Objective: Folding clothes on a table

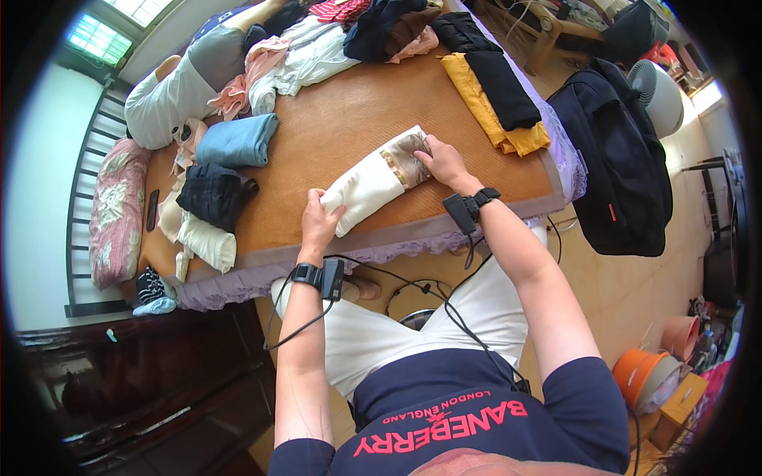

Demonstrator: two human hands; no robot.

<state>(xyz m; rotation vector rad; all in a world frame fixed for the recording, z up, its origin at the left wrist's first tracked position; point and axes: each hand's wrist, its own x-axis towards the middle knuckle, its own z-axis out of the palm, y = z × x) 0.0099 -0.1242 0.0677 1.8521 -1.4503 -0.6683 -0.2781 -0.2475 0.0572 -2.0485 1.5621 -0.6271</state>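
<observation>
A white folded garment with a brownish printed panel point(372, 187) lies as a long narrow bundle on the woven bed mat point(351, 107). My left hand point(321, 217) grips its near left end, thumb on top. At the far right end my right hand point(442, 160) holds the printed part between thumb and fingers. Left of the bundle are a folded blue cloth point(237, 140), a dark folded garment point(211, 195) and a cream rolled garment point(208, 241). A black folded garment point(503, 89) rests on a yellow one point(470, 98) at the right.
Unfolded clothes point(309, 56) are heaped at the bed's far side, beside another person in light clothing point(169, 92). A floral pillow point(119, 214) and a dark remote-like object point(152, 210) lie at left. A black bag point(616, 160) stands right of the bed. Cables hang from both wrist devices.
</observation>
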